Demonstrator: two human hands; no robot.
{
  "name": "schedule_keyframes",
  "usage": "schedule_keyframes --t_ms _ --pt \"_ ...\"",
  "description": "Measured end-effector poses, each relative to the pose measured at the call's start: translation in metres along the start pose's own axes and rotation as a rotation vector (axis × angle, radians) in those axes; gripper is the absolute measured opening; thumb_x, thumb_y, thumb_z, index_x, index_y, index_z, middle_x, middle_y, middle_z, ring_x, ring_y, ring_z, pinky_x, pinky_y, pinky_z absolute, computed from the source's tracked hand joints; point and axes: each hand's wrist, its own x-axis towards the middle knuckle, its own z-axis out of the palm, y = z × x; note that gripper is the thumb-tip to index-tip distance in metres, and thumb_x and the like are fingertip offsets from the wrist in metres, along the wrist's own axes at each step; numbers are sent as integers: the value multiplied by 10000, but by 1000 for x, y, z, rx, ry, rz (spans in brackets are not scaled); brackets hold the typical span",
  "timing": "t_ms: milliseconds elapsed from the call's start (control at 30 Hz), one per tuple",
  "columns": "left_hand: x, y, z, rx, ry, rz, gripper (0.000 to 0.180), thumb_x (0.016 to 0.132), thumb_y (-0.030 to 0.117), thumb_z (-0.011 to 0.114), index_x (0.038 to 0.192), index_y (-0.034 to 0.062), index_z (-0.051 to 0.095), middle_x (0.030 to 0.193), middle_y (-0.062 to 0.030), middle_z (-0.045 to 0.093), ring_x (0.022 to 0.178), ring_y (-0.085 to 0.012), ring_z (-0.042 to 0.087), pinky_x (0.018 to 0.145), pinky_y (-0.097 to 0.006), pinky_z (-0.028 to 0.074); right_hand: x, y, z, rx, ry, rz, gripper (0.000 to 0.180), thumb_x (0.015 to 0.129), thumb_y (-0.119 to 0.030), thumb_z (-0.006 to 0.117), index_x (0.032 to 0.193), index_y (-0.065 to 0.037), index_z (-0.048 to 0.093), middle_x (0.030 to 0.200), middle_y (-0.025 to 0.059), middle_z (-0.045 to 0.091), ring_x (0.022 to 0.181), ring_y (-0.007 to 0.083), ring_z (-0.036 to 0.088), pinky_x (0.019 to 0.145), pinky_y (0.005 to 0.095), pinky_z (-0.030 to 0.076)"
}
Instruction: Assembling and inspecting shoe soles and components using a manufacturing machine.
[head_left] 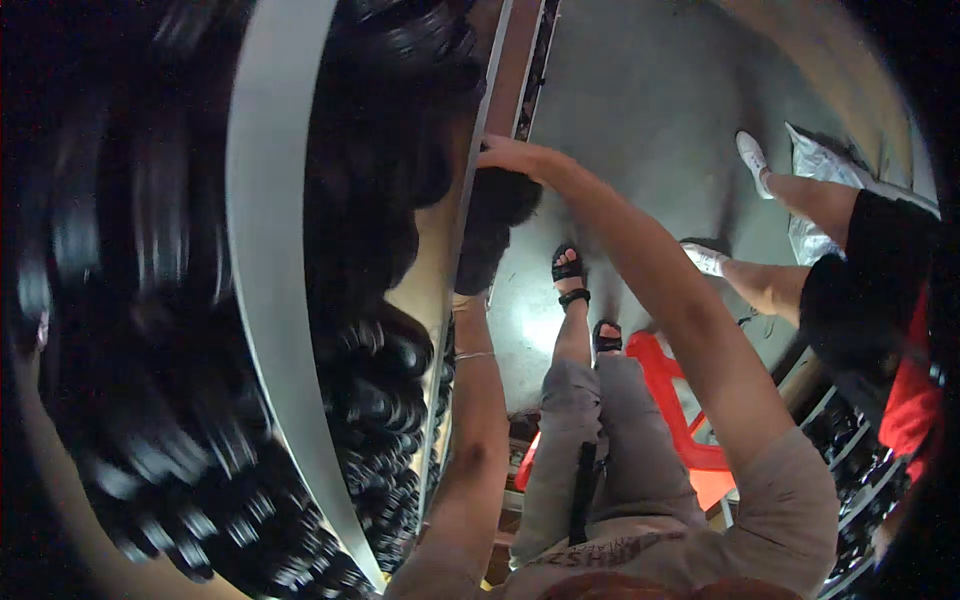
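Observation:
At the edge of a shelf, a dark black bundle [492, 225] sits between my two hands, its kind too dim to make out. My right hand [508, 155] grips its far end, with the fingertips partly hidden at the shelf edge. From the near end my left hand [467, 303] holds it, most of the fingers covered by the black material. Part of the bundle juts out past the shelf edge, above the floor.
Shelves with pale metal edges [275, 250] rise on the left, packed with black, shiny, blurred goods [375, 400]. A red plastic stool [665, 390] stands beside my legs. Another person's legs [800, 275] are at the right, near a silvery bag [815, 165].

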Motion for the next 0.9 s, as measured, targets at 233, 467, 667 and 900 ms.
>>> schedule_keyframes --t_ms 233,467,667,900 --pt "12 24 -3 205 330 -9 654 923 500 403 1434 123 247 1469 -130 268 1351 -278 262 1079 -492 264 22 -14 31 -196 365 -200 716 772 -486 653 1276 -23 442 1255 157 517 1174 290 476 996 386 357" --pt "-60 -16 53 339 587 82 622 951 443 391 1438 98 216 1476 -145 251 1366 -264 233 1087 -486 244 -65 48 36 -300 997 -153 587 793 -395 656 1232 -42 491 1219 171 522 1144 331 476 999 417 338" --pt "-223 -27 136 234 844 47 626 940 378 471 1403 21 248 1378 -225 357 1266 -322 376 1003 -481 370 -202 138 113 -357 498 53 660 665 -355 738 1181 -6 521 1005 211 583 912 395 563 775 468 456" --pt "-513 -44 168 340 1232 -1 421 899 328 575 1144 -14 560 1006 -161 643 929 -244 622 708 -355 533 -366 69 210 -582 -362 331 563 735 -386 700 1100 8 531 1130 208 544 1092 306 503 915 365 392"
